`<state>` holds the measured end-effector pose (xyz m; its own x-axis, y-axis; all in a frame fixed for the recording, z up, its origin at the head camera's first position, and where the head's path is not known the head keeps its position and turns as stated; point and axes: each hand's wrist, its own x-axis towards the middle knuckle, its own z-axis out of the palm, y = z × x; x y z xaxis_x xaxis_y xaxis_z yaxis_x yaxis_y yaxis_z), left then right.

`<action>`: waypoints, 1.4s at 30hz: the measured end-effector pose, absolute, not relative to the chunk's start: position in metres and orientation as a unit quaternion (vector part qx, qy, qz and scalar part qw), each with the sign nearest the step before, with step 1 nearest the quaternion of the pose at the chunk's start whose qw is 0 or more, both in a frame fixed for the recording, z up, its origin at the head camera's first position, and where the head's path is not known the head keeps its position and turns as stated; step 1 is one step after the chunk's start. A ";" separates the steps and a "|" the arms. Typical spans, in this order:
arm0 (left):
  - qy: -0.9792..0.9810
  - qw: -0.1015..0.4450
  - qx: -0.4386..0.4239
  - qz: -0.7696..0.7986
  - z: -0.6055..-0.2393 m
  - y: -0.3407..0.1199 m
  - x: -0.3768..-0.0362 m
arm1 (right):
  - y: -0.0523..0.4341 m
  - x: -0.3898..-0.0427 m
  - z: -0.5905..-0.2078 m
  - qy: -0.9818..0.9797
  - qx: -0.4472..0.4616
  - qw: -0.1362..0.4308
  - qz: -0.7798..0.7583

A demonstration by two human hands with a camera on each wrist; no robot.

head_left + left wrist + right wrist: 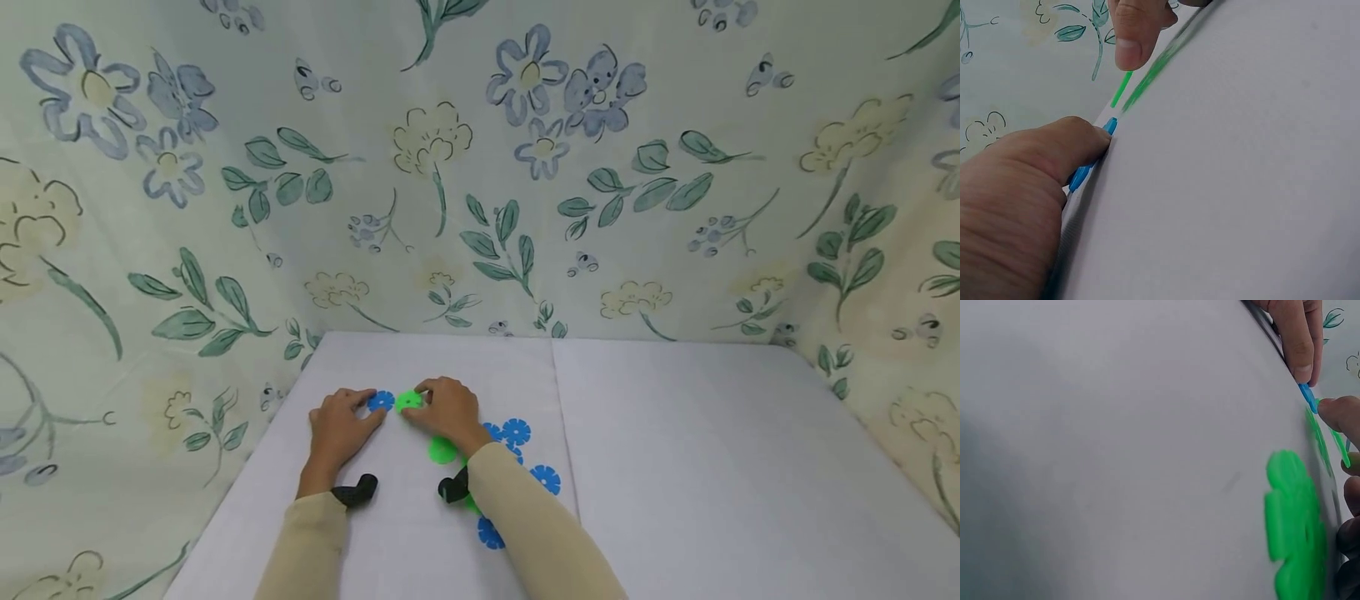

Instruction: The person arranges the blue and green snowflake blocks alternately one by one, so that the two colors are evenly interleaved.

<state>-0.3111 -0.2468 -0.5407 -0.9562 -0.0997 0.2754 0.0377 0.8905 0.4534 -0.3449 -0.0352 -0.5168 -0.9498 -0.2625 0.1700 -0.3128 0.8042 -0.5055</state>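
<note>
My left hand point(358, 408) pinches a blue notched plastic disc point(381, 401) at the far left of the white table point(675, 467). My right hand point(429, 398) pinches a green disc point(408, 401) just beside it, and the two discs meet edge to edge. In the left wrist view the blue disc point(1090, 170) shows edge-on under my left thumb point(1054, 156); the green disc point(1121, 89) sits below the right thumb point(1138, 37). In the right wrist view the blue disc point(1307, 397) and the held green disc point(1339, 445) meet between the fingertips.
Another green disc point(442, 451) lies flat by my right wrist, large in the right wrist view as the flat green disc point(1294, 525). Several blue discs point(516, 431) lie scattered right of my right forearm. Floral cloth walls point(480, 167) enclose the table on three sides.
</note>
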 end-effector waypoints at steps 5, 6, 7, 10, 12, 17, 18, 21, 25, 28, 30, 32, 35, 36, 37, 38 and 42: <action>-0.959 0.153 0.014 -0.237 -0.543 -0.247 -0.313 | -0.035 -0.345 -0.514 -0.951 0.158 0.042 0.262; -0.959 0.152 0.015 -0.238 -0.543 -0.247 -0.313 | -0.035 -0.344 -0.514 -0.952 0.159 0.042 0.260; -0.959 0.151 0.016 -0.241 -0.543 -0.246 -0.313 | -0.035 -0.344 -0.513 -0.952 0.160 0.041 0.258; -0.958 0.150 0.015 -0.245 -0.543 -0.246 -0.312 | -0.036 -0.344 -0.513 -0.953 0.163 0.042 0.250; -0.958 0.149 0.015 -0.246 -0.542 -0.246 -0.313 | -0.036 -0.344 -0.514 -0.955 0.161 0.045 0.244; -0.958 0.150 0.014 -0.244 -0.543 -0.245 -0.317 | -0.035 -0.346 -0.515 -0.959 0.153 0.051 0.233; -0.958 0.150 0.013 -0.244 -0.543 -0.245 -0.317 | -0.034 -0.347 -0.516 -0.959 0.153 0.051 0.233; -0.958 0.149 0.014 -0.246 -0.544 -0.246 -0.317 | -0.035 -0.348 -0.518 -0.959 0.155 0.049 0.234; -0.958 0.146 0.019 -0.245 -0.546 -0.247 -0.316 | -0.036 -0.348 -0.521 -0.958 0.157 0.048 0.234; -0.959 0.146 0.020 -0.243 -0.548 -0.247 -0.316 | -0.036 -0.347 -0.522 -0.957 0.158 0.045 0.238; -0.959 0.148 0.019 -0.242 -0.548 -0.247 -0.316 | -0.035 -0.347 -0.522 -0.957 0.158 0.043 0.240; -0.958 0.150 0.017 -0.243 -0.549 -0.247 -0.316 | -0.035 -0.347 -0.521 -0.957 0.159 0.039 0.240; -0.958 0.152 0.017 -0.244 -0.548 -0.247 -0.316 | -0.034 -0.347 -0.519 -0.957 0.164 0.032 0.239; -0.957 0.152 0.018 -0.245 -0.548 -0.247 -0.316 | -0.034 -0.347 -0.518 -0.956 0.165 0.029 0.240; -0.957 0.152 0.018 -0.245 -0.548 -0.247 -0.316 | -0.034 -0.347 -0.517 -0.956 0.168 0.026 0.241; -0.957 0.152 0.019 -0.245 -0.548 -0.247 -0.315 | -0.034 -0.347 -0.516 -0.955 0.169 0.023 0.243; -0.958 0.146 0.023 -0.244 -0.548 -0.247 -0.315 | -0.033 -0.345 -0.513 -0.954 0.171 0.013 0.246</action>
